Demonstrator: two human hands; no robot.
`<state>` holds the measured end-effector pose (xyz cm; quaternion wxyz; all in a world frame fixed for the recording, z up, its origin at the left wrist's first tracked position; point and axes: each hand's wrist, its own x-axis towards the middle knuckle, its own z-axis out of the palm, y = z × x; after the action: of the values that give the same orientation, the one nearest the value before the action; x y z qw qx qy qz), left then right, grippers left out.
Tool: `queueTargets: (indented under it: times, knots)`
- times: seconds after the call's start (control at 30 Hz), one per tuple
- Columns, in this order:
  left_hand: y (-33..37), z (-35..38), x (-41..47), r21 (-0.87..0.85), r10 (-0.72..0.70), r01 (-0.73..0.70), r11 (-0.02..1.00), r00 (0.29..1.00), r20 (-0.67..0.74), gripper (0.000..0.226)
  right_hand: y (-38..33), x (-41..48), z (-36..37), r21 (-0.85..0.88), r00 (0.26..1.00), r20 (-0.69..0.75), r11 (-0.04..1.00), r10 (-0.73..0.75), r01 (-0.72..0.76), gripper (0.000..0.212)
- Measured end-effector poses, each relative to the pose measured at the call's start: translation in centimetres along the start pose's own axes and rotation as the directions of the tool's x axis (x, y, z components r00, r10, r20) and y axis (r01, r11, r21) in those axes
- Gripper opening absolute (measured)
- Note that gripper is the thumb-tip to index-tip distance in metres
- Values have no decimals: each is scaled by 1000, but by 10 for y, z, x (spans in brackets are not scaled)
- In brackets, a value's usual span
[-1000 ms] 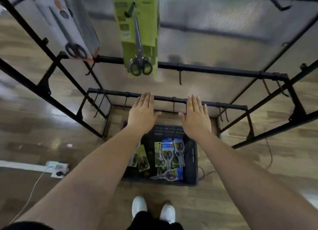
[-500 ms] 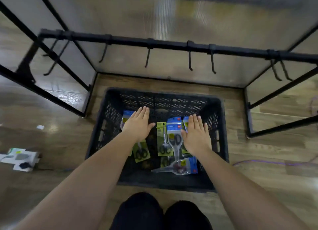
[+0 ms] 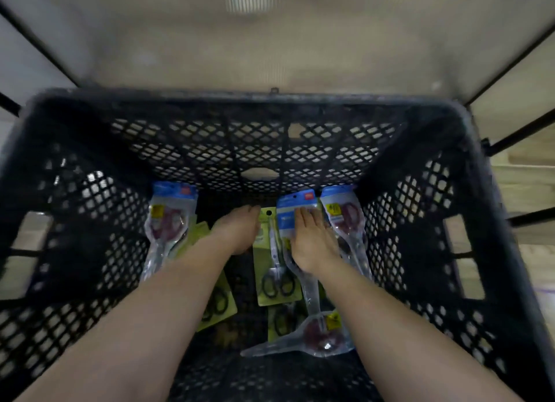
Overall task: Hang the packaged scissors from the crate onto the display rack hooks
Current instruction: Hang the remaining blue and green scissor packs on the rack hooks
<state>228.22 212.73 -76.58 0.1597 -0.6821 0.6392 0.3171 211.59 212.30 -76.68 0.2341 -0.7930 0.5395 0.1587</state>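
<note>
A black mesh crate (image 3: pixel 258 143) fills the view, with several packaged scissors on its bottom. Both my arms reach down into it. My left hand (image 3: pixel 237 232) hovers beside a green-card scissors pack (image 3: pixel 274 269) with black handles, fingers extended together, holding nothing that I can see. My right hand (image 3: pixel 310 242) lies flat with straight fingers on a blue-topped clear scissors pack (image 3: pixel 295 213). More blue-topped packs lie at the left (image 3: pixel 168 221), the right (image 3: pixel 342 218) and the front (image 3: pixel 309 338). The frame is blurred.
Black bars of the display rack (image 3: pixel 510 53) cross the corners beyond the crate, before a pale translucent panel. Wooden floor (image 3: pixel 522 167) shows at the right. More green packs (image 3: pixel 216 305) lie partly under my left forearm.
The view dropped from the rack down into the crate. Both hands went from hovering above the rim to the bottom, the right one now touching a blue-topped pack.
</note>
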Motion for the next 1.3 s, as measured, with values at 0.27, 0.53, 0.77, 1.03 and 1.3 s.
queueTargets:
  times: [0.27,0.53,0.77,1.03,1.3]
  knots:
    - [0,17,35,-28,-4,-3,1000,973,-230,44,12,32,6,-85,997,-81,996,15,-22,42]
    - [-2,-26,22,-211,-106,100,972,994,-16,17,30,18,-14,59,983,-173,997,62,-53,18]
    - [8,-56,-8,-441,-19,45,896,998,64,11,27,-6,-53,178,994,-108,984,-3,22,19]
    - [35,-142,-132,-286,9,-64,956,982,-189,23,-12,-105,-143,145,996,-3,986,-84,84,13]
    - [46,-299,-293,-277,26,-79,958,982,-189,17,-74,-215,-316,111,989,-26,982,-148,150,9]
